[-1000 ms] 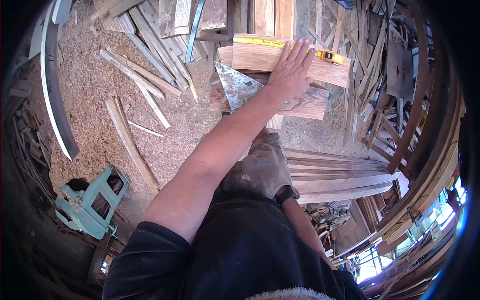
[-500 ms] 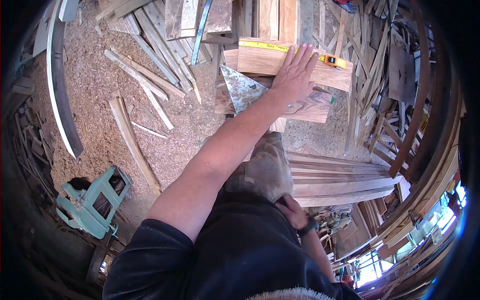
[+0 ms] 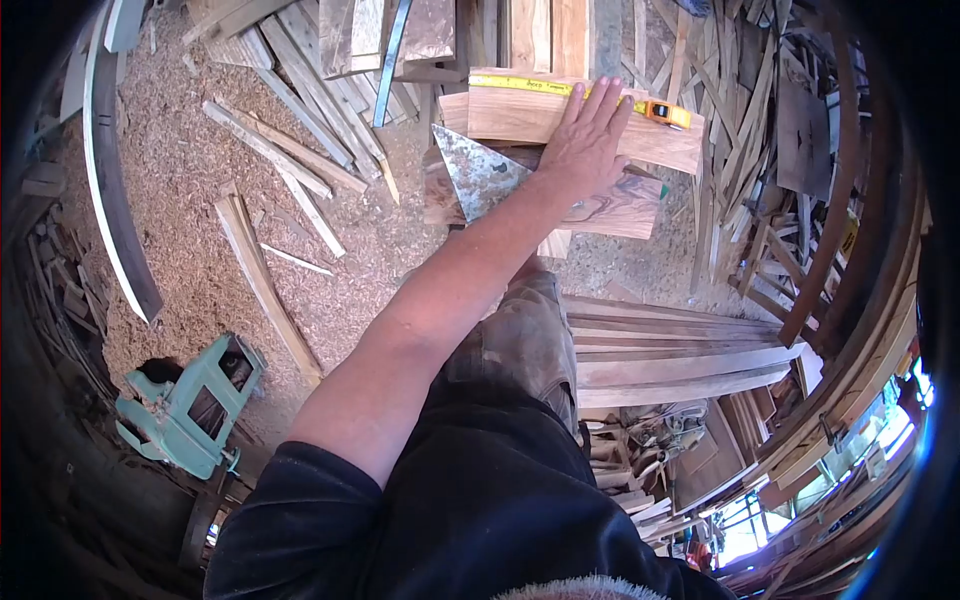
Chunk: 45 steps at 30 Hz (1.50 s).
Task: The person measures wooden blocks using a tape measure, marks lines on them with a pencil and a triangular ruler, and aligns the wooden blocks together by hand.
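My left hand [image 3: 587, 145] lies flat with its fingers stretched over a light wooden board [image 3: 510, 115]. Under its fingertips runs the yellow blade [image 3: 520, 85] of a tape measure, pulled out along the board's far edge. The orange tape measure case [image 3: 667, 114] rests at the right end of that board. Nearer to me, a paint-spotted triangular metal plate [image 3: 475, 172] sits beside a dark-grained wooden board [image 3: 625, 206], which my wrist and forearm partly cover. My right hand is out of view.
Long planks [image 3: 680, 372] are stacked on the right. Loose offcuts [image 3: 270, 150] and wood shavings cover the floor on the left. A green machine frame [image 3: 200, 405] stands at lower left. Thin wood strips [image 3: 735, 130] are heaped at the upper right.
My right hand, earlier by my right hip at the trousers, has gone out of view. My left hand stays on the board and tape blade. The view has shifted slightly.
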Motion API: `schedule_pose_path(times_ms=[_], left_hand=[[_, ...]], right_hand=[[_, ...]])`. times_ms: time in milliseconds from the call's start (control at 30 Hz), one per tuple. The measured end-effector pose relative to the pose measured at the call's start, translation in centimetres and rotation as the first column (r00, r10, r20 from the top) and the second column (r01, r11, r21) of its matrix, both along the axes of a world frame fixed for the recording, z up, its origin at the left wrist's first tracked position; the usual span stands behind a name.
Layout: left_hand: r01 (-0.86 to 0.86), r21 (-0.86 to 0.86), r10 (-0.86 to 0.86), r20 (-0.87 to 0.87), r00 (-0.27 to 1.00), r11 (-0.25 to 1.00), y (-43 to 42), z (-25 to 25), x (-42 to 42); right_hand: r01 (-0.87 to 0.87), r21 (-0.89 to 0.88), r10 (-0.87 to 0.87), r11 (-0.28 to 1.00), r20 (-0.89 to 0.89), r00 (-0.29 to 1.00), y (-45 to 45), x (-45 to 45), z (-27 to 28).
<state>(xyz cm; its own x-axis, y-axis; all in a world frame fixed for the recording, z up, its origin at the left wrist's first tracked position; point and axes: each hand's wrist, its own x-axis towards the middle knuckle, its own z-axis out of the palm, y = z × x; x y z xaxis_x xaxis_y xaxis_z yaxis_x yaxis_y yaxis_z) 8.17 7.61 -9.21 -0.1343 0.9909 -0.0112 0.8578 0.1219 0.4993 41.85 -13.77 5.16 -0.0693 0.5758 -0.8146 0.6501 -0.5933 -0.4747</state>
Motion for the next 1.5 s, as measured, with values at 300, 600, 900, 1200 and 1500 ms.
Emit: schedule_pose_path(times_ms=[300,600,900,1200,1500], left_hand=[[-0.008,0.019,0.008,0.019,1.000,1.000,-0.1,0.1,0.2],[-0.011,-0.008,0.011,0.044,0.999,1.000,0.0,0.2,0.2],[-0.126,-0.017,0.125,-0.045,0.991,0.992,0.6,-0.1,2.2],[-0.258,-0.030,0.256,-0.054,0.965,0.966,2.2,-0.2,4.8],[-0.244,0.004,0.244,0.013,0.970,0.970,2.1,-0.4,5.1]], right_hand=[[-0.029,-0.030,0.029,0.999,0.012,1.000,0.5,0.7,-1.0],[-0.062,-0.050,0.063,0.997,0.023,0.998,1.2,1.3,-1.7],[-0.112,-0.094,0.116,0.989,0.041,0.992,1.8,2.3,-1.5],[-0.156,-0.131,0.166,0.979,0.065,0.984,2.4,2.9,-1.4],[-0.162,-0.154,0.176,0.975,0.085,0.981,2.0,3.7,-1.4]])
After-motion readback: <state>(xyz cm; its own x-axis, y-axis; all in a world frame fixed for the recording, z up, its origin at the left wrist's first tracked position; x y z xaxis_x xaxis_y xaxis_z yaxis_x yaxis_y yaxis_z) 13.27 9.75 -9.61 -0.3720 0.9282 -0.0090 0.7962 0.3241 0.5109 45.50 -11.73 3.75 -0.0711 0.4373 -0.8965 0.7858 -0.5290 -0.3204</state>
